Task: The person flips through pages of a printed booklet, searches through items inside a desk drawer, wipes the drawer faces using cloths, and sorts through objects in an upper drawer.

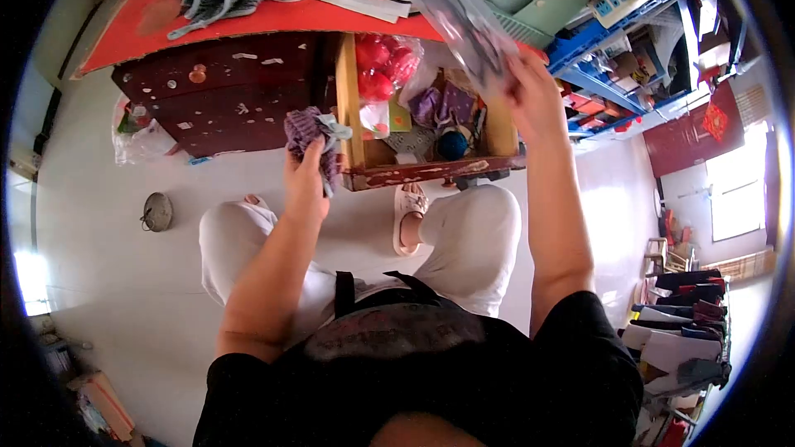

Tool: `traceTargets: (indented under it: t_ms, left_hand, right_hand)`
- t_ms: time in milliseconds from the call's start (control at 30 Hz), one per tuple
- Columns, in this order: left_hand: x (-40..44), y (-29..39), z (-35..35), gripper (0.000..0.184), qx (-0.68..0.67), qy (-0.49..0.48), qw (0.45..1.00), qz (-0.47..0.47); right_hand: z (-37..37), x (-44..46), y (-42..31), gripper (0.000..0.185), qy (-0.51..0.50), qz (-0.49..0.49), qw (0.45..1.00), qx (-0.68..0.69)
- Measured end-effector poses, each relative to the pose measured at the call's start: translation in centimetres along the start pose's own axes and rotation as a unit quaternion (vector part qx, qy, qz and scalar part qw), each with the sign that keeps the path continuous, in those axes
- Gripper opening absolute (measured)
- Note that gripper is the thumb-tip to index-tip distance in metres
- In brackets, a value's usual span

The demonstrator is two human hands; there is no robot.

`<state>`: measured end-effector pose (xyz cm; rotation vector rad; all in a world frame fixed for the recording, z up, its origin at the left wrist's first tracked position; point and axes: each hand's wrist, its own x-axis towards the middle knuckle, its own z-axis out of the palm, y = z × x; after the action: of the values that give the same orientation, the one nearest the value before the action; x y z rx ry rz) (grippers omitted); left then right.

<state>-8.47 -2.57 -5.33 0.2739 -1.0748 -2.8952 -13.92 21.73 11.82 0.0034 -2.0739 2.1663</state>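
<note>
Cloth (305,126), purple, sits in the left hand (307,175), fingers curled round it, left of the open drawer (435,175). The right hand (532,89) pinches a clear packet (462,29) by the red tabletop (153,18). Blue shelves (577,47) stand right.

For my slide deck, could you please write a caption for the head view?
At an open drawer, left hand holding a purple knitted item, right hand a clear plastic packet.

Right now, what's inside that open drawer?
The open drawer holds bagged round red things, purple fabric and a blue ball. I can't see what's beneath them or behind the clear packet.
</note>
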Motion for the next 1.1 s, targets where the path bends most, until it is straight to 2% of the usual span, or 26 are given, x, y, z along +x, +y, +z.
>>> traceTargets:
  t_ms: [100, 133, 200, 233, 333, 467, 533, 600, 667, 700, 733, 800, 833, 900, 1100]
  left_hand:
    - [0.1, -0.2, -0.1, 0.027, 0.014, 0.060, 0.998, -0.032]
    - [0.0, -0.3, -0.1, 0.027, 0.012, 0.060, 0.998, -0.034]
    - [0.0, -0.4, 0.0, 0.027, 0.015, 0.044, 0.999, -0.026]
    - [0.0, -0.5, 0.2, 0.027, 0.027, 0.049, 0.998, -0.025]
    - [0.0, -0.7, 0.6, 0.027, 0.039, 0.064, 0.997, -0.029]
    - [0.0, -0.6, 0.2, 0.026, 0.034, 0.063, 0.997, -0.039]
    - [0.1, -0.5, 0.1, 0.028, 0.053, 0.081, 0.994, -0.043]
    - [0.3, -0.6, -0.1, 0.029, 0.051, 0.074, 0.995, -0.045]
    - [0.3, -0.7, -0.2, 0.030, 0.048, 0.068, 0.995, -0.048]
    - [0.4, -0.8, -0.2, 0.030, 0.042, 0.068, 0.996, -0.047]
    - [0.3, -0.9, -0.2, 0.029, 0.036, 0.069, 0.996, -0.046]
    - [0.4, -1.2, -0.1, 0.030, 0.046, 0.073, 0.996, -0.037]
    - [0.5, -1.3, -0.1, 0.031, 0.056, 0.078, 0.995, -0.026]
    - [0.7, -1.5, -0.2, 0.031, 0.047, 0.071, 0.996, -0.028]
    - [1.0, -2.1, -0.6, 0.031, 0.034, 0.060, 0.998, -0.014]
  right_hand:
    - [-4.8, -3.7, 2.9, 0.014, 0.106, 0.063, 0.992, 0.026]
    - [-6.4, -4.6, 4.0, 0.014, 0.108, 0.064, 0.992, 0.023]
    - [-8.5, -5.9, 5.8, 0.013, 0.096, 0.150, 0.984, 0.028]
    - [-8.8, -6.0, 6.7, 0.013, 0.097, 0.151, 0.983, 0.031]
    - [-8.4, -6.0, 8.7, 0.010, 0.080, 0.171, 0.981, 0.054]
    - [-5.3, -4.9, 10.4, 0.008, 0.106, 0.189, 0.974, 0.069]
    - [-4.3, -4.1, 11.5, 0.009, 0.064, 0.159, 0.978, 0.120]
    - [-3.6, -3.0, 12.3, 0.014, 0.043, 0.173, 0.976, 0.123]
    - [-2.8, -2.0, 12.8, 0.021, -0.021, 0.202, 0.979, 0.018]
    - [-2.3, -1.6, 12.6, 0.029, -0.014, 0.231, 0.973, -0.017]
    - [-1.9, -1.4, 12.6, 0.029, -0.013, 0.232, 0.972, -0.016]
    - [-1.6, -1.1, 12.6, 0.035, -0.036, 0.253, 0.959, -0.123]
    - [-1.7, -0.7, 12.8, 0.035, -0.036, 0.254, 0.959, -0.124]
    - [-2.2, 0.0, 13.4, 0.037, -0.077, 0.228, 0.944, -0.224]
    - [-2.5, 1.2, 14.8, 0.025, -0.054, 0.223, 0.933, -0.279]
